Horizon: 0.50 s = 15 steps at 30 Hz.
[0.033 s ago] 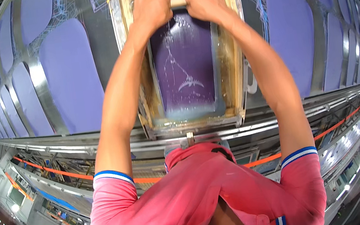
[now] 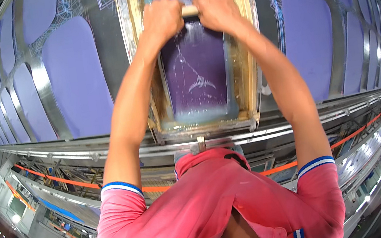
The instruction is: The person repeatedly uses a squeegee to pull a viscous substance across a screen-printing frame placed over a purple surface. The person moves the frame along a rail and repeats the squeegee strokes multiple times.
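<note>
My left hand (image 2: 161, 19) and my right hand (image 2: 218, 12) are both wrapped round the pale handle of a squeegee (image 2: 190, 11), with a short stretch of it showing between my fists. Its lower edge is mostly hidden by my hands. The squeegee lies across a screen-printing frame (image 2: 206, 130), toward the far end. Through the screen's middle shows a dark purple panel (image 2: 199, 60) with pale marks and a branching, wet-looking line. Whitish wet residue lies along the near end of the screen.
Flat purple panels (image 2: 72, 77) lie in rows on the dark table (image 2: 110, 43), left and right of the frame. A metal rail (image 2: 269, 134) runs along the table's near edge, with an orange strip (image 2: 81, 182) below it.
Both hands and the squeegee have come slightly nearer to me along the screen. Light lettering past the handle is now uncovered. The frame has stayed about where it was.
</note>
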Each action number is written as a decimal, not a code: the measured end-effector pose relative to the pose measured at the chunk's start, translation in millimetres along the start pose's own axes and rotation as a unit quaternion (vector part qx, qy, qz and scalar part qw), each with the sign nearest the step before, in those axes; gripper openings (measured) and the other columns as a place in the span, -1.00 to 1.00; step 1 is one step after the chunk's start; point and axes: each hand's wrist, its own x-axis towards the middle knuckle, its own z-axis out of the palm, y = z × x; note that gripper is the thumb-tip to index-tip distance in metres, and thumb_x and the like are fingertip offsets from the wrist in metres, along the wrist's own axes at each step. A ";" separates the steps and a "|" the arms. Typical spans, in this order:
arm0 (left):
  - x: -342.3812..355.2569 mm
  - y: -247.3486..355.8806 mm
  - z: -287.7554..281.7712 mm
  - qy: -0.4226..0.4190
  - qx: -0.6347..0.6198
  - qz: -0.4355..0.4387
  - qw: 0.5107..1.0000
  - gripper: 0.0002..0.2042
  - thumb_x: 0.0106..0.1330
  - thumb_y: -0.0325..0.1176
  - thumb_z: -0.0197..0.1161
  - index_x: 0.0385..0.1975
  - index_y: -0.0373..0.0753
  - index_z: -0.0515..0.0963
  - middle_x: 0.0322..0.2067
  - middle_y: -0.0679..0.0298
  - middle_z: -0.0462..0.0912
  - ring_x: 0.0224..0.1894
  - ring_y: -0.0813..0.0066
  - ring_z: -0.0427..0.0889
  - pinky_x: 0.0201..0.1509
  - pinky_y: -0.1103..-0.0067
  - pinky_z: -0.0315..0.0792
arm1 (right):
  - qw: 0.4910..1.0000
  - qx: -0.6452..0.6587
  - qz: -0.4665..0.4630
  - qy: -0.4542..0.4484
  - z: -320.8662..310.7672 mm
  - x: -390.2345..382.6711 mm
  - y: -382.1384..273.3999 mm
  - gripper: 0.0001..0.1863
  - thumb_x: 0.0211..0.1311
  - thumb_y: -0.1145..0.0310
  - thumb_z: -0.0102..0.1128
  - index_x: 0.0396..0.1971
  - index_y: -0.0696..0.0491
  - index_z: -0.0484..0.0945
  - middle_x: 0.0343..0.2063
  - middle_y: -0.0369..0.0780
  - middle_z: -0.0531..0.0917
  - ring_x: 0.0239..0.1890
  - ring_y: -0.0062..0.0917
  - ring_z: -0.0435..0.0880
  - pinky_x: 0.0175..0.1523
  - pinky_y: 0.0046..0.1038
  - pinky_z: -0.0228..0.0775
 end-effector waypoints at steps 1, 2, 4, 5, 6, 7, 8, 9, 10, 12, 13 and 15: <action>-33.9 14.0 9.2 0.009 -0.008 0.005 1.000 -0.65 0.01 -0.47 0.25 -0.22 0.02 0.80 -0.47 0.06 0.74 -0.39 0.03 0.74 -0.28 0.25 0.62 | 1.000 0.014 -0.010 0.001 1.1 -32.5 -16.9 -0.86 -0.02 0.47 0.24 -0.44 0.11 0.72 -0.40 -0.06 0.74 -0.34 -0.11 0.75 -0.20 -0.15 0.62; -65.7 30.9 12.2 -0.024 -0.022 -0.007 0.999 -0.67 0.01 -0.48 0.25 -0.23 0.00 0.79 -0.47 0.07 0.73 -0.40 0.05 0.74 -0.30 0.25 0.62 | 1.000 0.017 -0.004 -0.008 2.4 -65.8 -34.1 -0.87 -0.05 0.49 0.25 -0.45 0.10 0.72 -0.40 -0.07 0.73 -0.34 -0.15 0.74 -0.23 -0.15 0.62; -130.8 59.6 20.7 -0.040 -0.058 -0.020 0.997 -0.71 0.02 -0.50 0.26 -0.27 -0.05 0.77 -0.45 0.10 0.74 -0.41 0.08 0.74 -0.32 0.26 0.61 | 0.999 0.012 -0.005 -0.047 -3.0 -125.6 -74.1 -0.87 -0.05 0.50 0.26 -0.43 0.11 0.69 -0.40 -0.12 0.70 -0.28 -0.24 0.71 -0.01 -0.22 0.57; -164.8 72.8 27.1 -0.027 -0.082 -0.016 0.996 -0.73 0.03 -0.51 0.27 -0.28 -0.07 0.76 -0.42 0.11 0.75 -0.41 0.09 0.74 -0.32 0.26 0.61 | 0.998 0.029 -0.008 -0.055 5.9 -157.0 -89.3 -0.87 -0.04 0.50 0.26 -0.41 0.11 0.67 -0.39 -0.14 0.67 -0.26 -0.27 0.69 0.09 -0.21 0.51; -197.4 86.8 30.6 -0.040 -0.091 -0.024 0.995 -0.75 0.04 -0.50 0.26 -0.29 -0.08 0.75 -0.39 0.13 0.75 -0.40 0.10 0.75 -0.32 0.25 0.61 | 0.998 0.029 -0.022 -0.058 9.2 -187.5 -104.1 -0.85 -0.03 0.50 0.25 -0.39 0.12 0.67 -0.38 -0.12 0.66 -0.24 -0.26 0.69 0.11 -0.12 0.50; -226.0 99.3 33.5 -0.052 -0.101 -0.032 0.993 -0.77 0.05 -0.50 0.26 -0.30 -0.10 0.74 -0.36 0.14 0.76 -0.39 0.10 0.75 -0.32 0.25 0.61 | 0.997 0.048 -0.025 -0.056 14.7 -215.5 -117.1 -0.83 -0.03 0.48 0.26 -0.37 0.13 0.67 -0.38 -0.11 0.65 -0.24 -0.25 0.69 0.13 -0.03 0.48; -250.7 109.3 36.5 -0.054 -0.109 -0.028 0.992 -0.76 0.05 -0.49 0.25 -0.28 -0.10 0.74 -0.34 0.15 0.76 -0.38 0.10 0.75 -0.32 0.25 0.61 | 0.995 0.061 -0.024 -0.069 15.8 -237.7 -130.4 -0.81 -0.01 0.46 0.25 -0.34 0.14 0.67 -0.37 -0.11 0.65 -0.22 -0.23 0.69 0.12 0.02 0.47; -269.4 118.1 37.3 -0.057 -0.118 -0.024 0.991 -0.75 0.06 -0.49 0.25 -0.27 -0.09 0.74 -0.32 0.16 0.77 -0.37 0.10 0.75 -0.32 0.25 0.61 | 0.995 0.066 -0.021 -0.073 20.1 -255.4 -140.2 -0.81 -0.01 0.45 0.25 -0.34 0.14 0.67 -0.37 -0.10 0.65 -0.21 -0.22 0.70 0.12 0.03 0.47; -281.3 122.2 36.9 -0.076 -0.119 -0.024 0.990 -0.74 0.05 -0.47 0.26 -0.26 -0.08 0.76 -0.36 0.14 0.76 -0.38 0.07 0.74 -0.33 0.23 0.61 | 0.994 0.070 -0.016 -0.077 24.7 -269.4 -148.3 -0.81 0.00 0.45 0.25 -0.34 0.14 0.67 -0.36 -0.10 0.66 -0.20 -0.22 0.70 0.12 0.04 0.47; -275.1 121.7 26.7 -0.106 -0.127 -0.034 0.986 -0.82 0.01 -0.47 0.27 -0.39 -0.13 0.73 -0.44 0.05 0.73 -0.38 0.02 0.74 -0.31 0.18 0.60 | 0.992 0.080 -0.001 -0.093 21.2 -270.0 -149.5 -0.82 0.00 0.45 0.22 -0.37 0.14 0.70 -0.36 -0.07 0.70 -0.22 -0.17 0.73 0.11 0.03 0.49; -265.3 117.9 23.2 -0.122 -0.131 -0.038 0.983 -0.86 -0.02 -0.47 0.28 -0.45 -0.15 0.72 -0.48 0.01 0.72 -0.38 -0.01 0.74 -0.30 0.16 0.59 | 0.990 0.095 0.016 -0.106 18.9 -260.7 -143.6 -0.83 -0.01 0.46 0.22 -0.38 0.13 0.70 -0.37 -0.07 0.70 -0.23 -0.16 0.73 0.10 0.02 0.50; -228.0 96.5 21.7 -0.120 -0.097 -0.018 0.988 -0.77 -0.02 -0.49 0.23 -0.40 -0.10 0.77 -0.51 -0.01 0.69 -0.43 -0.07 0.69 -0.33 0.15 0.56 | 0.985 0.114 0.046 -0.121 12.1 -222.4 -126.4 -0.83 -0.03 0.47 0.22 -0.41 0.11 0.72 -0.39 -0.06 0.71 -0.26 -0.13 0.74 0.08 0.00 0.52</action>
